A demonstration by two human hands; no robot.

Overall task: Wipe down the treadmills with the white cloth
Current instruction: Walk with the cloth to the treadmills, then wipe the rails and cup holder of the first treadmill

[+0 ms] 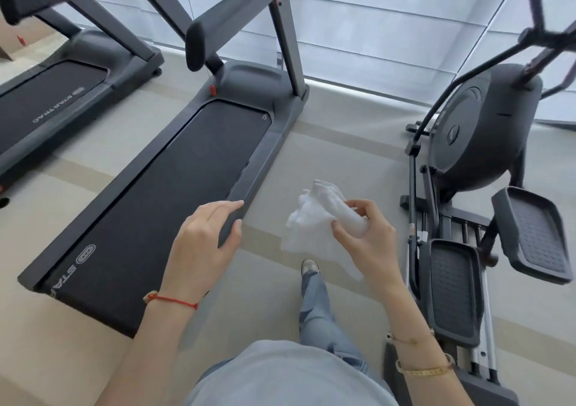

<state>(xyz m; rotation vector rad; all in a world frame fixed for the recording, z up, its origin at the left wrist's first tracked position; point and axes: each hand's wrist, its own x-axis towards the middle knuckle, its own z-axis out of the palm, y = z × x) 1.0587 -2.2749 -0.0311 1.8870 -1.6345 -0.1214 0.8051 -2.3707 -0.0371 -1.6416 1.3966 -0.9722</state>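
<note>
Right hand (367,234) grips white cloth (314,228) between treadmill (174,181) and elliptical (480,143).

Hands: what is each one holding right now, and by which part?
Right hand pinches the cloth at a bunched fold. Left hand holds nothing.

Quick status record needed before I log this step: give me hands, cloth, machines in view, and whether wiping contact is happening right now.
left hand: open, fingers relaxed, in front of the near treadmill's right side rail; contact cannot be told
right hand: grip pinched on the white cloth
cloth state: crumpled, held in the air above the floor, apart from any machine
near treadmill: dark belt, grey frame, left of the person
second treadmill: further left, partly in view
elliptical trainer: on the right, pedals toward the person
wiping contact: none at this moment
</note>
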